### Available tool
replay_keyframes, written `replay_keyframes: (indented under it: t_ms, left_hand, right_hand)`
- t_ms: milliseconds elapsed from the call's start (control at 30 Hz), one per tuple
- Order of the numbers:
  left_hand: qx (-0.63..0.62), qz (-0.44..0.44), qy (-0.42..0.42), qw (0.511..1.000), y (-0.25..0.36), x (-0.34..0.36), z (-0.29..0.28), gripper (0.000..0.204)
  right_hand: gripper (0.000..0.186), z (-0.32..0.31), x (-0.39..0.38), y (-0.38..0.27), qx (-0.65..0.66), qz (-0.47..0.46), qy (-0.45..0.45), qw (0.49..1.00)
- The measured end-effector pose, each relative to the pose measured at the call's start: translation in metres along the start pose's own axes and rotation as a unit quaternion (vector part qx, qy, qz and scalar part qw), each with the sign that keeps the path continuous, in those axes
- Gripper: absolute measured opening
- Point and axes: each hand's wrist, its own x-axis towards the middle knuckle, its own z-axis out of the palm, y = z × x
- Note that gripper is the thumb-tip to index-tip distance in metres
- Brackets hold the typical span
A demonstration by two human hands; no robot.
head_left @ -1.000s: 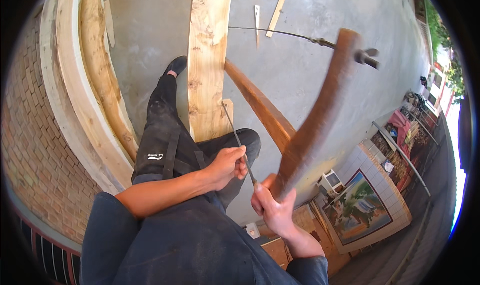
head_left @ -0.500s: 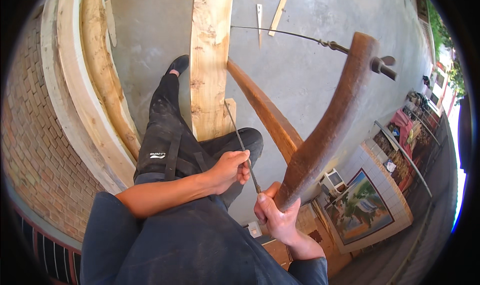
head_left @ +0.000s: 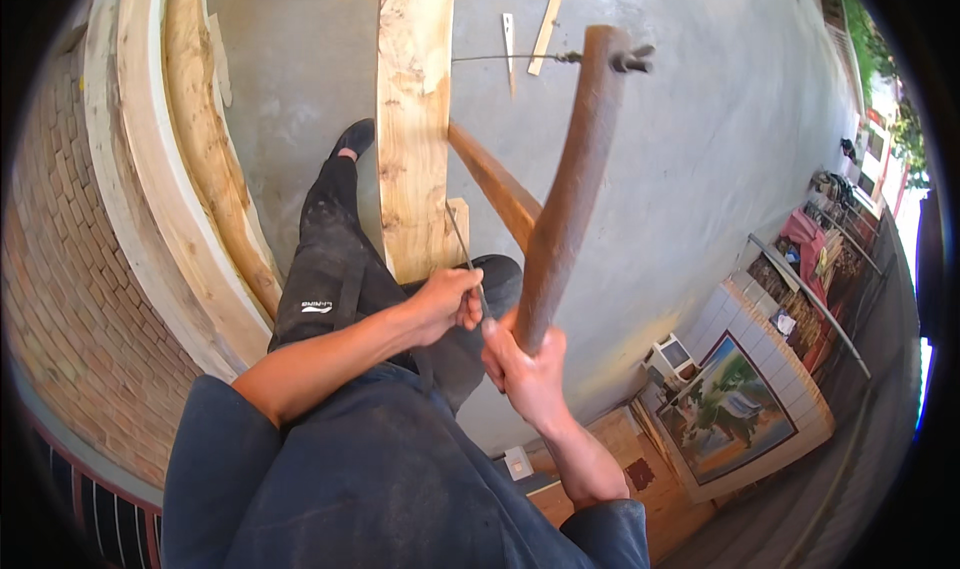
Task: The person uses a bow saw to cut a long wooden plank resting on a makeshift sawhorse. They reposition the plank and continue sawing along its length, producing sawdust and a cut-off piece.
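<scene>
A frame saw has a curved wooden arm, a straight wooden bar, a tension wire with a wing-nut fitting and a thin metal blade meeting a pale board. My right hand is closed around the lower end of the curved arm, where the blade attaches. Just left of it, my left hand pinches the blade, fingers curled. The board runs away from me between my dark-trousered legs, and a small offcut shows at its right edge, partly hidden.
Long timbers lie left, beside brick paving. Two wooden strips lie on the concrete floor. At the right are a tiled panel with a landscape picture, a metal pipe and piled clutter.
The saw and both hands have moved forward, away from me; the upper end of the curved arm has swung left and up. Both hands keep their grips.
</scene>
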Motion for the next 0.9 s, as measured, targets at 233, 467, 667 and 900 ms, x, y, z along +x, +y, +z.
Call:
replay_keyframes:
  t_ms: [233, 467, 667, 900]
  left_hand:
    - [-0.089, 0.001, -0.075, 0.993, -0.019, -0.041, 0.038, 0.036]
    - [-0.088, 0.035, 0.026, 0.995, -0.003, 0.054, -0.025, 0.037]
    - [-0.099, -0.013, -0.031, 0.994, -0.008, -0.003, 0.014, 0.037]
    - [-0.108, 0.024, 0.01, 0.994, -0.018, 0.014, 0.006, 0.036]
  right_hand:
    - [0.025, -0.027, -0.046, -0.02, 0.013, -0.029, -0.031, 0.999]
    - [0.028, -0.001, 0.064, 0.024, 0.0, -0.022, -0.017, 1.0]
    - [0.027, -0.018, -0.004, -0.008, 0.007, -0.001, -0.028, 1.0]
    - [0.03, -0.012, 0.012, 0.011, -0.011, -0.027, -0.02, 0.999]
